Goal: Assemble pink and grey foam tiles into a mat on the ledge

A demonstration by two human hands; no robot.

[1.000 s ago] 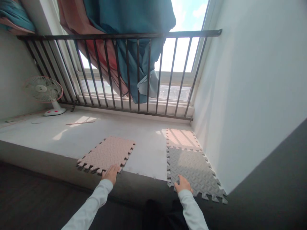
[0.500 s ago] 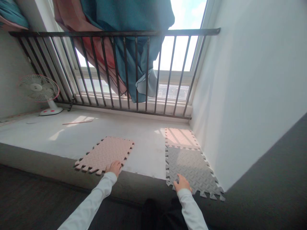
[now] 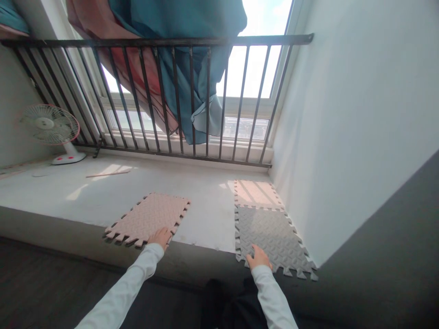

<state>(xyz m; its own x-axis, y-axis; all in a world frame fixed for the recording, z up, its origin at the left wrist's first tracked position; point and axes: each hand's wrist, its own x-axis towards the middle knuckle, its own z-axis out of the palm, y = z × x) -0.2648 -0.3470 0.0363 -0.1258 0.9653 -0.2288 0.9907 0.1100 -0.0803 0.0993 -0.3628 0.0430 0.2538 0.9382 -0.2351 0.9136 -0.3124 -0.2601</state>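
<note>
A stack of pink foam mats (image 3: 147,217) with jigsaw edges lies on the white ledge, its near edge overhanging the front. My left hand (image 3: 160,237) rests on the near right corner of this stack, fingers lying on the top mat. On the right, a grey foam mat (image 3: 270,233) lies against the wall and joins a sunlit pink mat (image 3: 257,193) behind it. My right hand (image 3: 258,257) is at the grey mat's near left edge, its thumb and fingers apart, with nothing seen between them.
The white ledge (image 3: 209,205) ends at a front drop. Behind it are a dark metal railing (image 3: 192,158), hanging curtains (image 3: 192,23) and a window. A fan (image 3: 68,153) stands at the left, near a thin strip (image 3: 108,174). A white wall (image 3: 353,114) bounds the right.
The whole view has shifted slightly, with things appearing a little higher and further left. Both hands remain at the same mats.
</note>
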